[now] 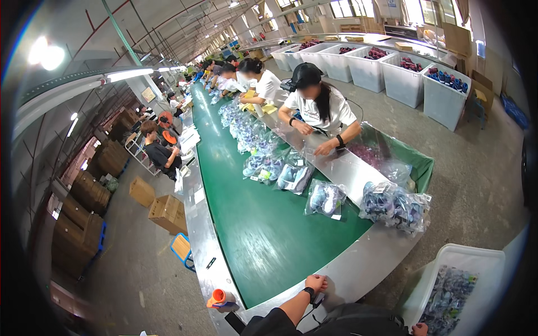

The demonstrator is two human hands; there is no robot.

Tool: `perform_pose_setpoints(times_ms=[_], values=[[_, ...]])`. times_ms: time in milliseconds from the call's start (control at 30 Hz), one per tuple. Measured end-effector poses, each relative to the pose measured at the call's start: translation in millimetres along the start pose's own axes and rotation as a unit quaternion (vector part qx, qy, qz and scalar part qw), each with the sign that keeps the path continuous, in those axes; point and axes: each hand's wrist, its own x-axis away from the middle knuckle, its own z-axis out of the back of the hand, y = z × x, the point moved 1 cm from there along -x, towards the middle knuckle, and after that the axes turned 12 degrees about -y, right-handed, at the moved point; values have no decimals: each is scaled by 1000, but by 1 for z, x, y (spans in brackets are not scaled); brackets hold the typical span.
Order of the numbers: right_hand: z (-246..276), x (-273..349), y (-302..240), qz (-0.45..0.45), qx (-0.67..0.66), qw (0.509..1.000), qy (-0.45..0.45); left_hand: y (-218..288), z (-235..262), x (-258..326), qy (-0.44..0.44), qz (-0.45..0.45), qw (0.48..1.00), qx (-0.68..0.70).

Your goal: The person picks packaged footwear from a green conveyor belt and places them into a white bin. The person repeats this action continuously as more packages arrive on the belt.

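Note:
My left hand [316, 283], with a dark watch on its wrist, is curled closed over the near metal edge [350, 274] of a green conveyor belt [252, 241]. Nothing shows in its fingers. Low in the picture, my right hand [419, 329] is mostly cut off beside a white bin [496, 255] of clear-bagged goods. What its fingers do is hidden. Ahead on the belt lies a clear bag of bluish shoes [326, 197], with several more bags of shoes [252, 131] stretching away behind it. Further bagged shoes [395, 207] are heaped on the right metal ledge.
A person in a white shirt [319, 106] works at the belt's right side; others sit beyond. An orange cup-like container [219, 297] and a phone [235, 322] rest at the near left corner. Tall white bins [445, 101] line the right; cartons [168, 213] stand on the left floor.

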Motion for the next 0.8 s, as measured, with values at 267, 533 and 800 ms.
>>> perform_pose_setpoints(times_ms=[267,533,800], values=[[-30,-36,44,19,-95,995,-20,1,1,2,17,3,999,-27],[-22,-44,42,20,-135,990,-39,4,3,3,-2,2,1000,-21],[-23,-47,41,32,-157,987,-17,4,-1,7,43,-7,998,-49]])
